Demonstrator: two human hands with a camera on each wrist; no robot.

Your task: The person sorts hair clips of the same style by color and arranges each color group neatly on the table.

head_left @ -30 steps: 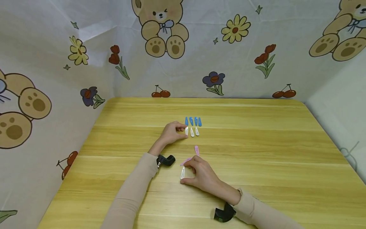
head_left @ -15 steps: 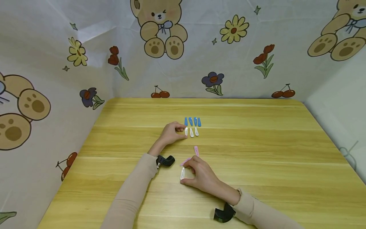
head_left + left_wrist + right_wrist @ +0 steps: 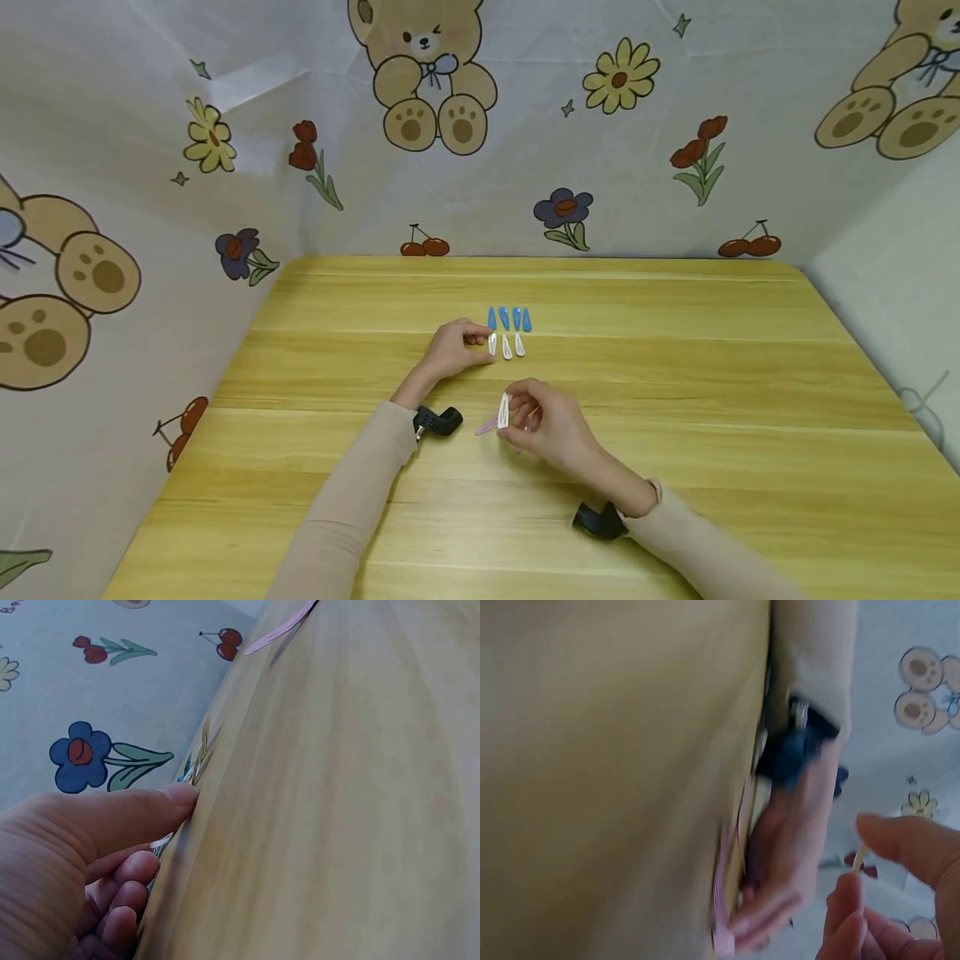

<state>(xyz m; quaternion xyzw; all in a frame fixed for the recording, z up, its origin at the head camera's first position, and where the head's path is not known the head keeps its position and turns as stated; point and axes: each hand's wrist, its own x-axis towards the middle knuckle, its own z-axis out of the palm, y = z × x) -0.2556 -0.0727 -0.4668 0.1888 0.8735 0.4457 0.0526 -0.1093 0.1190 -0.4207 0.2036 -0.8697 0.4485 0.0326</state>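
Note:
In the head view my left hand point(image 3: 455, 348) pinches the leftmost white hair clip point(image 3: 492, 344) by its two ends, down at the table. Two more white hair clips point(image 3: 513, 346) lie to its right. My right hand point(image 3: 553, 427) holds another white hair clip point(image 3: 503, 412) between thumb and forefinger, tilted up above the table. In the right wrist view that clip point(image 3: 859, 859) shows only as a thin edge. Behind and below the right hand lies a pink hair clip point(image 3: 487, 427); a second pink one is mostly covered by the fingers.
A row of several blue hair clips point(image 3: 516, 318) lies just beyond the white ones. The wooden table point(image 3: 712, 375) reaches back to a patterned cloth point(image 3: 510, 167). Each wrist wears a black camera mount, such as the left one point(image 3: 440, 422).
My right hand has lifted its white clip off the table and moved away from me and to the right, now over the pink clips. The left hand stays at its clip.

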